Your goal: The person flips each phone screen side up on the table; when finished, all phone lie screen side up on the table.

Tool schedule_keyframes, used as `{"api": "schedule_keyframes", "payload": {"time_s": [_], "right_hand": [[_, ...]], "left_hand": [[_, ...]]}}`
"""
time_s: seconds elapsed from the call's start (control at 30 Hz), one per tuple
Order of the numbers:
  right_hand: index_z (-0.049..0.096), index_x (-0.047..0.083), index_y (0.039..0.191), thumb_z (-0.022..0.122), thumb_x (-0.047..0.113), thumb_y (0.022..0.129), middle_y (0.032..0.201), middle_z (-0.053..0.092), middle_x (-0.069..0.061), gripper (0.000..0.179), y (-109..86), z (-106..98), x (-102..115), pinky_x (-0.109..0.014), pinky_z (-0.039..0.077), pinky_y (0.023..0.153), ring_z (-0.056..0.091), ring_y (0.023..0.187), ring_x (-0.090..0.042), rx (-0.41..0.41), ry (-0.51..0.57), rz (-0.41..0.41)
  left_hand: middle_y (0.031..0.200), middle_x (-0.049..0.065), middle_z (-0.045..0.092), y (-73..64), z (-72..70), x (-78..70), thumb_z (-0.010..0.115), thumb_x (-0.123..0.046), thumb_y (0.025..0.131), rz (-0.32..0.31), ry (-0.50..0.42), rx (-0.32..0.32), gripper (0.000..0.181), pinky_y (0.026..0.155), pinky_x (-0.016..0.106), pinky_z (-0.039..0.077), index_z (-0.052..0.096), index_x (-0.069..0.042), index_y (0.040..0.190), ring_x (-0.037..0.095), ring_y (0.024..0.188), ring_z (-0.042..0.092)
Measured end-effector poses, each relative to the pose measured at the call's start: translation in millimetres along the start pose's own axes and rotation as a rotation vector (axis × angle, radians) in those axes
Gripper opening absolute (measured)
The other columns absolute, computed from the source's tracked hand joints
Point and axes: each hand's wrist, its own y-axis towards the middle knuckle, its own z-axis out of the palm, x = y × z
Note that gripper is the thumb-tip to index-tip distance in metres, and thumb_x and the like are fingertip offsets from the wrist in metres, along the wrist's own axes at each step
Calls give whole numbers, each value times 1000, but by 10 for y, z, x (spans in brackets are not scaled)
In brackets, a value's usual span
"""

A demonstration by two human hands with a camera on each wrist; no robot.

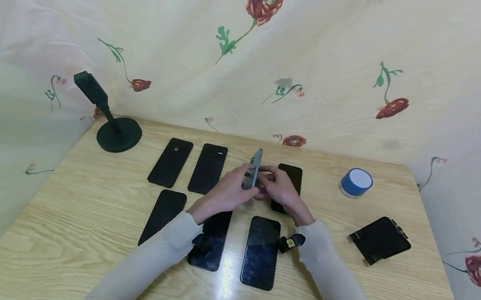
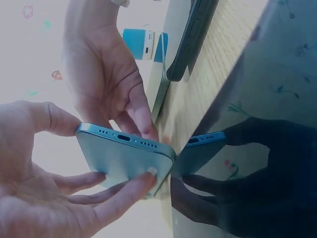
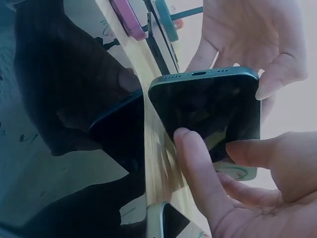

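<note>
I see the left hand (image 1: 229, 190) clamped on a raised phone (image 2: 119, 153), its thumb at one edge and its fingers across the back. The right hand (image 1: 280, 186) meets the screen side with its fingertips, and I cannot tell whether it grips too. The two hands come close together around the phone, which stands nearly edge-on in my head view; whether it touches the counter (image 1: 71, 218) is hidden from me.

Left of the raised phone lie two dark phones (image 1: 170, 163) (image 1: 207, 168), and beyond them a black stand (image 1: 119, 134). To its right, one phone (image 1: 290, 175) is partly covered by the right hand. Nearer the person are three more: one (image 1: 162, 216) with its lower corner cut off by the left sleeve (image 1: 150, 256), one (image 1: 214, 239) half hidden beneath that wrist, one (image 1: 261, 251) fully visible. Far right of the raised phone sit a blue-and-white cylinder (image 1: 356, 183) and a black bracket (image 1: 380, 239). Dark reflections in my wrist views blur into the real surfaces.
</note>
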Motion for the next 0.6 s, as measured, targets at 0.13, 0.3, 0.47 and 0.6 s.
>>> {"api": "schedule_keyframes", "payload": {"time_s": [0.13, 0.3, 0.47, 0.6], "right_hand": [[50, -3, 149, 51, 17, 110, 120, 72, -30, 44, -22, 11, 9, -29, 63, 72, 78, 85, -21, 20, 30, 33], [51, -6, 147, 52, 21, 110, 118, 73, -29, 46, -39, 17, 11, -29, 63, 70, 79, 83, -20, 16, 36, 44], [52, -6, 147, 55, 25, 109, 117, 74, -27, 49, -59, 18, 28, -28, 62, 68, 79, 80, -19, -3, 1, 54], [51, -6, 147, 57, 27, 108, 118, 74, -26, 52, -85, 16, 40, -26, 61, 68, 79, 79, -19, -4, -38, 66]], "left_hand": [[137, 17, 63, -1, -13, 19, 63, -21, 102, 33, -65, -15, 60, 73, 33, 59, 40, -9, 156, 25, 101, 73], [141, 19, 61, -18, -29, 36, 65, -15, 99, 54, -125, -40, 59, 79, 33, 61, 43, -7, 153, 30, 112, 72], [135, 18, 64, -29, -54, 51, 66, -10, 97, 56, -170, -78, 59, 79, 34, 61, 45, -6, 152, 33, 111, 73], [134, 19, 64, -43, -70, 63, 65, -7, 96, 41, -186, -106, 57, 80, 35, 62, 47, -6, 150, 35, 113, 73]]}}
